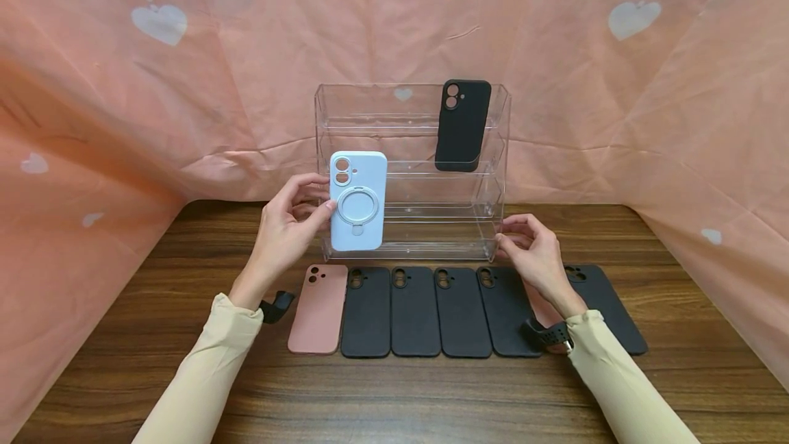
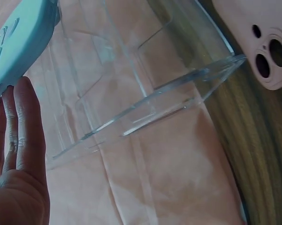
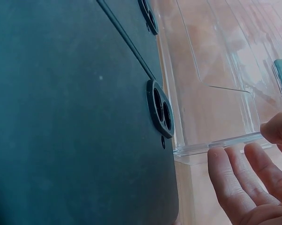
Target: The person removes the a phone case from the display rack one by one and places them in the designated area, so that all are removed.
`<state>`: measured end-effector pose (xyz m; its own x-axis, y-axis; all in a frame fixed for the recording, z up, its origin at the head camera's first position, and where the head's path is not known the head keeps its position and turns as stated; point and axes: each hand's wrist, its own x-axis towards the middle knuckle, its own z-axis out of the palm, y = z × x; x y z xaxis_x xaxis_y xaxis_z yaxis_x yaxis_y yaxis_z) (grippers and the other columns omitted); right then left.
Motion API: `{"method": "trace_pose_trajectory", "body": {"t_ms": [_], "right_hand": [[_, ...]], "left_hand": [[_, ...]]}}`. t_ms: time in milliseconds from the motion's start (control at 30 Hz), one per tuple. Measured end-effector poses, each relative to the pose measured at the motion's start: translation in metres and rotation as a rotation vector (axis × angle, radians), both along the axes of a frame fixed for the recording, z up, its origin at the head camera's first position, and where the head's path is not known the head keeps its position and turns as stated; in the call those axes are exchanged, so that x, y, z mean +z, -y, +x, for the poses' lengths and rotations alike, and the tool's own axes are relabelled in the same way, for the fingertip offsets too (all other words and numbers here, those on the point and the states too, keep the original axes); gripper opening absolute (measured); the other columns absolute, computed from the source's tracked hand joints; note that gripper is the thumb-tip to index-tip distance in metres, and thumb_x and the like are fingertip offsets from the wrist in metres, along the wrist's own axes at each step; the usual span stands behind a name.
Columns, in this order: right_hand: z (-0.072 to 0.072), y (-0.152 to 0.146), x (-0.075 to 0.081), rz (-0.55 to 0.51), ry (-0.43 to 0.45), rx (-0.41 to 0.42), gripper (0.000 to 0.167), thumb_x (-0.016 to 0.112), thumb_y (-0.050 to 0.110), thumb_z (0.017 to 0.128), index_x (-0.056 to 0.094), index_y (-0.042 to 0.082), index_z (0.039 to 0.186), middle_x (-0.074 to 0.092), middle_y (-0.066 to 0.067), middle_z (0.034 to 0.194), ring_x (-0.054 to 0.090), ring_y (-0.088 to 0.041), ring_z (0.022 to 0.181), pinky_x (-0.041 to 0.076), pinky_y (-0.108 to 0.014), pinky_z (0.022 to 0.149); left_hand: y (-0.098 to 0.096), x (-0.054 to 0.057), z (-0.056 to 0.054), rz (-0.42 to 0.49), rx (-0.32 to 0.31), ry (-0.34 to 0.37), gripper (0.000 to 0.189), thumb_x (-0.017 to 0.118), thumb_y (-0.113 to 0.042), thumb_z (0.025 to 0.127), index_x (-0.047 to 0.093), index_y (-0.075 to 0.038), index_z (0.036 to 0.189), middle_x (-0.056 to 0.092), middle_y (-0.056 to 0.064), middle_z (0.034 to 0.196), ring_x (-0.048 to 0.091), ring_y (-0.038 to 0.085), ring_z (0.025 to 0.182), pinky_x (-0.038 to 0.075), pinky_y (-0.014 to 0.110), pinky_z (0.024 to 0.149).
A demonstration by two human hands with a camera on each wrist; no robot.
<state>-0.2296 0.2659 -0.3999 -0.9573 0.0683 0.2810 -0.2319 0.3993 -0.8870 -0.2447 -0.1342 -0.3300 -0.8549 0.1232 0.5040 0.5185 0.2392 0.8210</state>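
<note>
My left hand [image 1: 282,219] pinches a pale blue-white phone case [image 1: 370,235] by its left edge, thumb on the front and fingers behind. The case has a ring stand on its back and is upright before the left part of a clear acrylic display rack [image 1: 425,251]. In the left wrist view, the case [image 2: 26,40] shows only in part, above the fingers [image 2: 29,126]. My right hand [image 1: 536,255] grips the rack's lower right side edge between thumb and fingers. A black phone case [image 1: 464,125] leans in an upper tier at the rack's right.
In front of the rack lies a row of phone cases: a pink case [image 1: 317,310] at the left, several black cases [image 1: 416,314], another pink one partly under my right wrist, and a black case [image 1: 607,307] at the right. Pink cloth [image 1: 259,74] surrounds the wooden table [image 1: 154,334].
</note>
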Motion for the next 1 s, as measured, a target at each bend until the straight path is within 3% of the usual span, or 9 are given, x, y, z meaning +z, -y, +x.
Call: {"method": "trace_pose_trajectory", "body": {"t_ms": [200, 733, 1000], "right_hand": [[0.001, 0.001, 0.0, 0.012, 0.003, -0.003, 0.029, 0.065, 0.003, 0.097, 0.057, -0.002, 0.124, 0.065, -0.027, 0.121, 0.075, -0.012, 0.093, 0.066, -0.032, 0.076], [0.0, 0.001, 0.0, 0.008, 0.0, 0.002, 0.029, 0.066, 0.004, 0.097, 0.057, -0.004, 0.124, 0.064, -0.03, 0.122, 0.075, -0.011, 0.092, 0.066, -0.034, 0.076], [0.001, 0.001, 0.0, 0.016, -0.008, -0.004, 0.029, 0.066, 0.004, 0.097, 0.057, -0.004, 0.124, 0.065, -0.028, 0.12, 0.075, -0.009, 0.09, 0.065, -0.033, 0.076]], "left_hand": [[0.008, -0.007, 0.003, 0.005, -0.012, 0.043, 0.036, 0.072, -0.01, 0.095, 0.061, -0.013, 0.129, 0.072, 0.016, 0.105, 0.073, 0.01, 0.072, 0.064, 0.029, 0.064], [0.037, -0.027, 0.014, -0.055, -0.008, 0.14, 0.035, 0.071, -0.012, 0.096, 0.059, -0.013, 0.13, 0.072, 0.018, 0.108, 0.075, 0.013, 0.073, 0.065, 0.036, 0.064], [0.053, -0.032, 0.022, -0.062, -0.001, 0.159, 0.037, 0.071, -0.011, 0.096, 0.059, -0.012, 0.131, 0.073, 0.009, 0.104, 0.075, 0.012, 0.075, 0.066, 0.042, 0.066]]}}
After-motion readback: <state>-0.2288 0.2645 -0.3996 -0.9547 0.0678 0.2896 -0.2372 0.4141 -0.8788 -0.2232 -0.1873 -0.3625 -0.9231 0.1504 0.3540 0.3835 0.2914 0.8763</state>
